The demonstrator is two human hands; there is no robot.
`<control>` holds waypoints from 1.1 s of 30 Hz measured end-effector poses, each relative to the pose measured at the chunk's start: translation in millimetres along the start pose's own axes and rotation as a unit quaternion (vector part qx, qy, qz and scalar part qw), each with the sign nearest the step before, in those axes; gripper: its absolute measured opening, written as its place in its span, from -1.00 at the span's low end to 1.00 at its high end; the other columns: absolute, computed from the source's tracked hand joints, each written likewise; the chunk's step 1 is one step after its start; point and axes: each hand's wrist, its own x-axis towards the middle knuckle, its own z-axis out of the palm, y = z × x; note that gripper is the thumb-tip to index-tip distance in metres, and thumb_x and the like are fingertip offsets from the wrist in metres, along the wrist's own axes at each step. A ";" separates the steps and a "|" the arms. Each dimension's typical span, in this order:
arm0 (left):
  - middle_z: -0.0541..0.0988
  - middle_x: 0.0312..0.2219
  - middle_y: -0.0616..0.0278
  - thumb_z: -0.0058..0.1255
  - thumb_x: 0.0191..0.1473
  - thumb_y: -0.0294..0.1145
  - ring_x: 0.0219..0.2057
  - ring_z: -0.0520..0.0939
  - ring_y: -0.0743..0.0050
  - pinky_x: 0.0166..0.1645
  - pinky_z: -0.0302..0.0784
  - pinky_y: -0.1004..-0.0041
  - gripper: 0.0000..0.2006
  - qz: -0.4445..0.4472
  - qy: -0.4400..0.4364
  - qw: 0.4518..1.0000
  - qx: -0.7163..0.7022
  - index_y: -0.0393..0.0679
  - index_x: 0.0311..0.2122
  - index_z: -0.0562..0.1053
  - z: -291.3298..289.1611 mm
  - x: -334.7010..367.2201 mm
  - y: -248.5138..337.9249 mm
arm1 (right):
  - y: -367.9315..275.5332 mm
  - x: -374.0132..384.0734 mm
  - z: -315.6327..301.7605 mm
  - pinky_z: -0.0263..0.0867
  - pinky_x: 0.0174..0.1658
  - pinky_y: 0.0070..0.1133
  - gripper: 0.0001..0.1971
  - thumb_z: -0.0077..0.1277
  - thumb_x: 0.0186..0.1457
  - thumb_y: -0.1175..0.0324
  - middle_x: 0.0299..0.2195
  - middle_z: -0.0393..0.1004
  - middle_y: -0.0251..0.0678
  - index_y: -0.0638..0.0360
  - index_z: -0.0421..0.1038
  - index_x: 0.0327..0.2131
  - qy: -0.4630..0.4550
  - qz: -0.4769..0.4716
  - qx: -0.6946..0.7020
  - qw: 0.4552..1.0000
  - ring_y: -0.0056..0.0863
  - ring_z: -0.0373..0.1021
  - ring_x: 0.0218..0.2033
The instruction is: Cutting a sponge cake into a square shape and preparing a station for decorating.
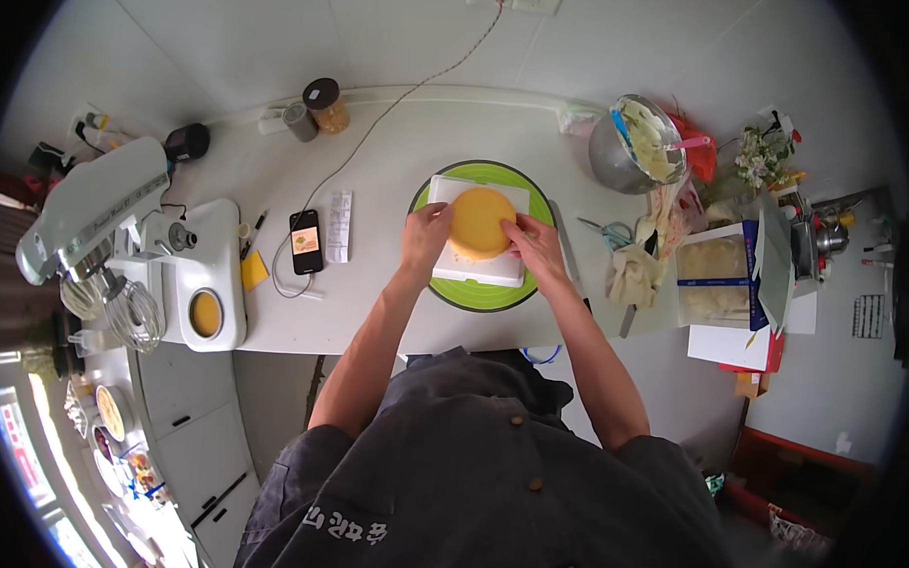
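Dark shirt (pixel 458 464); fingers (pixel 526 230) holding cake (pixel 482 223); bowl (pixel 611 161), cream (pixel 647 139) inside.

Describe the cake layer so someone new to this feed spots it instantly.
On the white counter, find the green round mat, then the white board on it. The yellow cake layer is over that board, its sides held by the left hand and right hand. Unlike the yellow round at the mixer, it looks larger and is held.
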 end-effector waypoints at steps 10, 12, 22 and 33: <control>0.65 -0.08 0.01 0.14 0.19 -0.29 -0.07 0.61 0.36 0.05 0.49 0.44 -0.51 0.033 -0.007 0.999 -0.017 -0.45 0.13 0.47 -1.1 -13.4 6.4 | 14.8 -5.0 -0.4 0.52 -0.28 -0.59 -0.41 0.22 0.17 0.05 -0.17 0.62 -0.25 0.25 0.46 0.15 0.038 -0.004 0.048 0.998 -0.51 0.58 -0.27; 0.64 -0.07 0.02 0.14 0.20 -0.29 -0.05 0.61 0.36 0.06 0.48 0.44 -0.51 0.032 0.003 0.999 -0.002 -0.43 0.14 0.48 0.4 -13.7 3.1 | 31.7 -4.4 -6.8 0.52 -0.29 -0.59 -0.43 0.23 0.17 0.09 -0.19 0.62 -0.26 0.22 0.46 0.16 0.074 -0.008 0.073 0.995 -0.52 0.58 -0.27; 0.64 -0.04 0.00 0.12 0.19 -0.26 0.02 0.60 0.30 0.15 0.43 0.38 -0.50 0.027 0.040 0.999 0.014 -0.39 0.14 0.48 -1.0 -29.2 -2.6 | 229.0 -62.7 -135.9 0.39 0.10 -0.26 -0.49 0.11 -0.05 0.50 -0.02 0.51 -0.04 0.23 0.42 0.06 0.296 0.079 -0.362 0.880 0.00 0.43 0.02; 0.61 0.01 0.00 0.13 0.21 -0.21 0.01 0.59 0.28 0.14 0.43 0.37 -0.47 0.028 0.059 0.998 -0.010 -0.36 0.18 0.45 6.9 -42.9 -13.4 | 245.6 -89.5 -119.4 0.39 -0.16 -0.27 -0.73 0.05 0.03 0.53 -0.28 0.50 -0.09 0.26 0.49 -0.14 0.212 -0.051 -0.251 0.943 -0.06 0.48 -0.27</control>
